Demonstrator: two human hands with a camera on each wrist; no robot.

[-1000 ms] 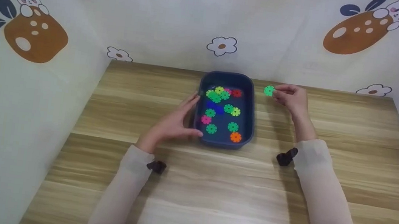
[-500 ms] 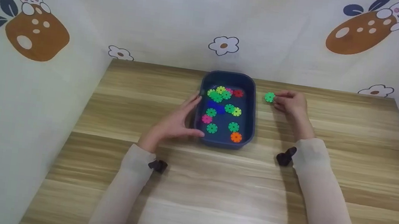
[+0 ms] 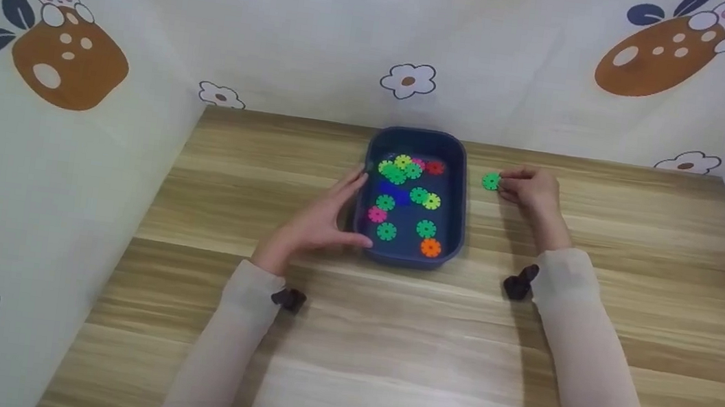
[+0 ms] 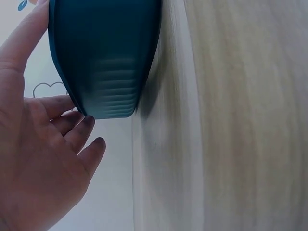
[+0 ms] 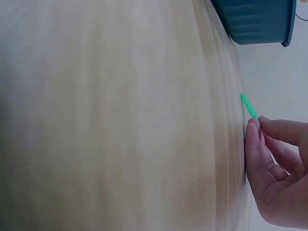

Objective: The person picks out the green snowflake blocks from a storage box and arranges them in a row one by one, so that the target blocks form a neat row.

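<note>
A dark blue plastic bin (image 3: 456, 243) stands on the wooden table, holding several notched flower-shaped discs. Along the bin's left side lies my left hand (image 3: 315, 222), its fingertips at the rim and its straight thumb reaching over the near left corner. The left wrist view has the fingers (image 4: 79, 134) loosely bent, touching the bin's rim. To the right of the bin, my right hand (image 3: 533, 191) pinches a green notched disc (image 3: 490, 181) between thumb and fingertips. Seen edge-on in the right wrist view, the green disc (image 5: 248, 105) tilts with its lower edge close over the tabletop.
Inside the bin, an orange disc (image 3: 430, 247) lies near the front right and a red disc (image 3: 435, 167) at the back right. Behind the table (image 3: 386, 345) hangs a patterned cloth (image 3: 312, 52). Small black cameras (image 3: 518, 283) sit on both wrists.
My right hand has come down slightly toward the table with the green disc still pinched. My left hand stays at the bin, and the discs inside lie as before.
</note>
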